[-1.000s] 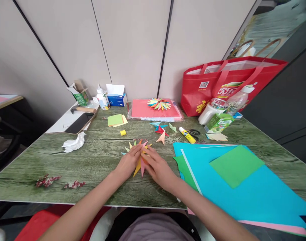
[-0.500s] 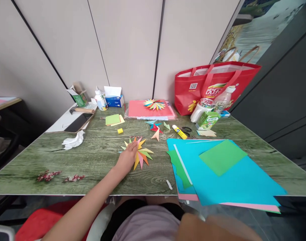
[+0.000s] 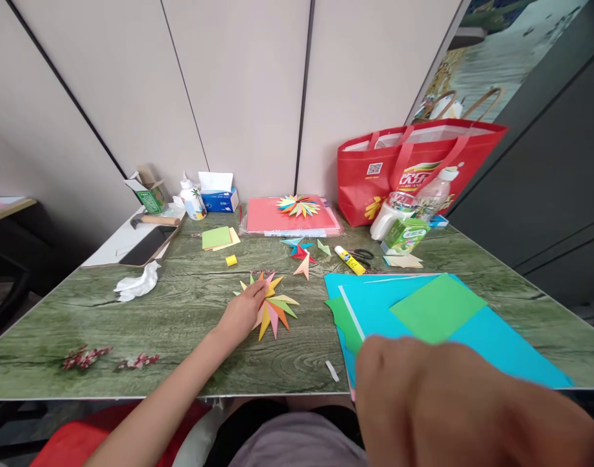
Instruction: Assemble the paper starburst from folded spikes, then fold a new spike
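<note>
My left hand [image 3: 241, 313] lies flat with its fingers stretched out on a many-coloured paper star [image 3: 273, 305] in the middle of the green wood-grain table [image 3: 180, 324]. My right hand [image 3: 452, 408] is raised very close to the camera at the lower right, a large blur; its fingers do not show. It covers part of the big blue paper sheet [image 3: 501, 344], on which a green sheet [image 3: 436, 306] lies. Loose folded paper points [image 3: 303, 254] sit just beyond the star.
A yellow glue stick [image 3: 349, 260] and scissors [image 3: 363, 255] lie past the blue sheet. A finished star [image 3: 299, 205] rests on a pink paper pack [image 3: 277, 220]. Also here: a red bag [image 3: 414, 162], bottles [image 3: 399, 214], a green carton [image 3: 406, 235], a tissue box [image 3: 218, 198], crumpled tissue [image 3: 137, 283], sticky notes [image 3: 218, 237].
My right hand left the star, dropped below the table edge, then rose close to the camera. The left hand stays on the star. The view shifted slightly.
</note>
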Demonstrator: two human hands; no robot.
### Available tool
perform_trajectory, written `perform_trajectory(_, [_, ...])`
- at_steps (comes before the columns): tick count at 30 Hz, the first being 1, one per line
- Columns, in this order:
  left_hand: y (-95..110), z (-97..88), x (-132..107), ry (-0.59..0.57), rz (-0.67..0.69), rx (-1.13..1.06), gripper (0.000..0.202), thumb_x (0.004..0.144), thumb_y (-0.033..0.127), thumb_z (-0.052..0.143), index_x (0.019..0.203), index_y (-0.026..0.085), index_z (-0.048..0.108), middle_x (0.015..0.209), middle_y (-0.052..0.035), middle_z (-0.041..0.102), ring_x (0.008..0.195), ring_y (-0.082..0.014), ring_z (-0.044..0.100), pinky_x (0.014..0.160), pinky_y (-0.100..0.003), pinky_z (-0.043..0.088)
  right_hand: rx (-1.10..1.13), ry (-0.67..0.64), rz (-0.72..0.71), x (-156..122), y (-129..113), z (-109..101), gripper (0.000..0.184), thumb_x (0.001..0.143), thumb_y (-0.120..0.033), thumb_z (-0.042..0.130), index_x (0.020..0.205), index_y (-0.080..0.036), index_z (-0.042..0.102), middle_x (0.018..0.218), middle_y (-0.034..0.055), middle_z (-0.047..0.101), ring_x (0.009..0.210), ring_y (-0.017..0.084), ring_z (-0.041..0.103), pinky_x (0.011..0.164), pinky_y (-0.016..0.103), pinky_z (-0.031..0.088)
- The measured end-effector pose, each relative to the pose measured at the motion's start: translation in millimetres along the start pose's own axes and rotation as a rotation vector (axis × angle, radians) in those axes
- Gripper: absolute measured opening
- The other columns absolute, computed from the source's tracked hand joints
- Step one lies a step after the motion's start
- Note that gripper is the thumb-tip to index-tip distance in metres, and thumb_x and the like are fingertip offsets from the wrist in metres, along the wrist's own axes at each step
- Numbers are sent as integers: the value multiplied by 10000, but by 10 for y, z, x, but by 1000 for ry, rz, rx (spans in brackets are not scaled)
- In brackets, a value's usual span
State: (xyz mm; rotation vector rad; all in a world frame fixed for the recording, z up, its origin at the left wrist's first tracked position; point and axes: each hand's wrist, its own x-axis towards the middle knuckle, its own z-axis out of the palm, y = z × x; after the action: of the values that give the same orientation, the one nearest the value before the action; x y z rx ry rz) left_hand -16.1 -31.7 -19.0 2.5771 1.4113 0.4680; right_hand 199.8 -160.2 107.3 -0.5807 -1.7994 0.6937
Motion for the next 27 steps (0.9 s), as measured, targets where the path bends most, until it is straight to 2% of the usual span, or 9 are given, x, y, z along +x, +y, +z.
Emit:
perform_trajectory(1, [5, -38, 12, -21, 4, -4, 348, 806, 192, 464, 1145, 162, 538, 1264, -143, 487, 1053, -252, 552, 825, -356, 483, 50, 91, 56, 144, 72, -7, 204, 821, -301, 448, 654, -330, 563, 441, -25, 490, 507, 120, 562, 455, 261, 412])
perform_trajectory(3, [10, -112, 45, -41, 30, -21, 317, 839, 175, 396, 1103, 172, 571, 1219, -139, 521, 1003, -242, 578, 809, -362, 484, 66, 169, 114, 377, 297, -27, 240, 830, -181, 398, 689, -278, 566, 496, -48, 505, 482, 79, 524, 492, 233, 410])
perform_trajectory(6, [-18, -190, 105, -32, 102, -67, 284, 844, 170, 393, 999, 182, 631, 1108, -128, 583, 986, -230, 573, 819, -353, 468, -15, 313, 322, 555, 861, -92, 200, 737, -105, 410, 692, -207, 576, 541, -46, 519, 462, 69, 482, 454, 206, 391])
perform_trajectory(10, [-104, -251, 180, -6, 158, -135, 270, 848, 178, 404, 889, 183, 670, 1007, -108, 623, 967, -214, 554, 820, -331, 450, -205, 257, 484, 525, 1718, -248, 237, 717, -124, 399, 821, -155, 609, 730, 28, 624, 596, 124, 573, 547, 260, 459])
perform_trajectory(13, [-137, -328, 248, -27, 189, -162, 258, 853, 225, 423, 844, 185, 678, 944, -88, 643, 909, -202, 560, 791, -318, 444, -499, 194, 444, 459, 2079, -336, 216, 726, -132, 457, 826, -166, 645, 842, 67, 627, 765, 175, 579, 695, 320, 459])
perform_trajectory(17, [-96, -472, 396, 6, 181, -254, 241, 844, 235, 441, 836, 178, 675, 875, -78, 664, 874, -198, 572, 760, -303, 441, -592, 43, 440, 404, 2158, -283, 187, 788, -214, 494, 892, -198, 648, 894, 77, 590, 818, 180, 563, 699, 296, 449])
perform_trajectory(20, [-34, -531, 525, 93, 35, -385, 198, 808, 219, 480, 850, 170, 667, 851, -66, 683, 812, -192, 604, 728, -298, 454, -672, -40, 502, 348, 2161, -173, 254, 720, -239, 609, 970, -198, 619, 904, 76, 556, 740, 171, 553, 662, 289, 441])
perform_trajectory(23, [18, -492, 606, 175, -167, -573, 189, 779, 242, 510, 852, 154, 661, 776, -57, 700, 728, -188, 630, 673, -286, 474, -699, -107, 527, 290, 2209, -96, 234, 694, -149, 606, 922, -199, 619, 831, 45, 553, 636, 135, 530, 624, 262, 425])
perform_trajectory(27, [50, -346, 607, 195, -293, -829, 196, 748, 287, 552, 831, 139, 652, 718, -56, 694, 682, -181, 636, 647, -277, 490, -681, -75, 522, 269, 2229, -54, 180, 709, -93, 529, 838, -177, 622, 730, 30, 568, 597, 129, 524, 589, 245, 417])
